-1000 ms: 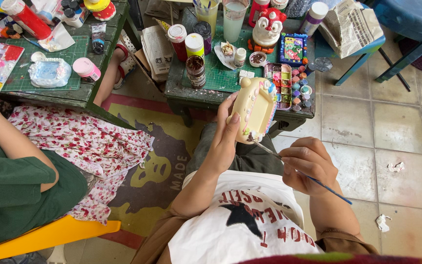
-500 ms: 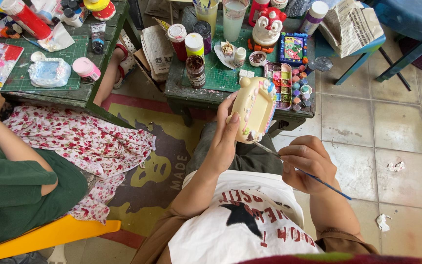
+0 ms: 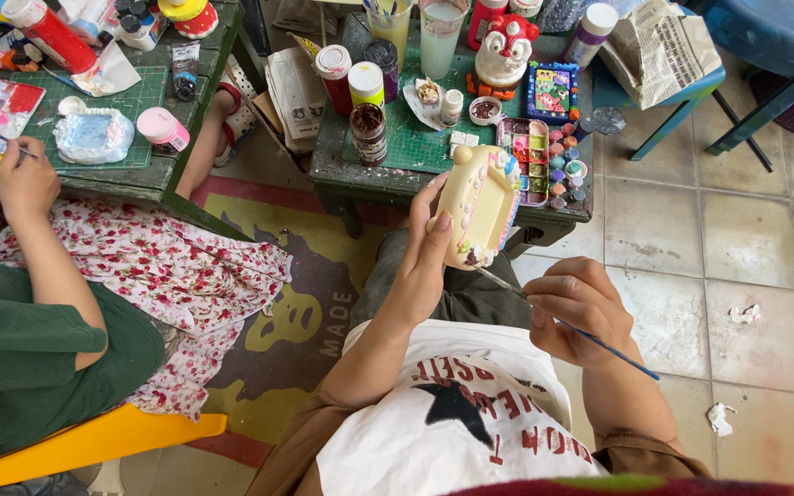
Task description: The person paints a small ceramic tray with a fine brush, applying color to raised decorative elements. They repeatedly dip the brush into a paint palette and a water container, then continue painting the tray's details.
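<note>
My left hand [image 3: 425, 253] grips a cream-coloured plaster figure [image 3: 480, 207] with small painted dots, held upright over my lap. My right hand [image 3: 581, 312] pinches a thin blue-handled paintbrush [image 3: 599, 344], and the brush tip touches the figure's lower edge. Just beyond the figure, on the small green table [image 3: 388, 170], lies a paint palette [image 3: 544, 156] with several colour wells. Paint jars [image 3: 368, 129] stand near the table's front left.
A person in green with a floral skirt sits at my left, one hand [image 3: 25, 179] holding a brush over a second table [image 3: 153, 174] with a pale blue plaster piece [image 3: 94, 136]. A clown figurine [image 3: 504, 50], cups and bottles crowd my table. A blue stool [image 3: 682, 101] stands to the right.
The neighbour's hand has lifted from the left edge up to the second table. My own hands and the figure have barely shifted.
</note>
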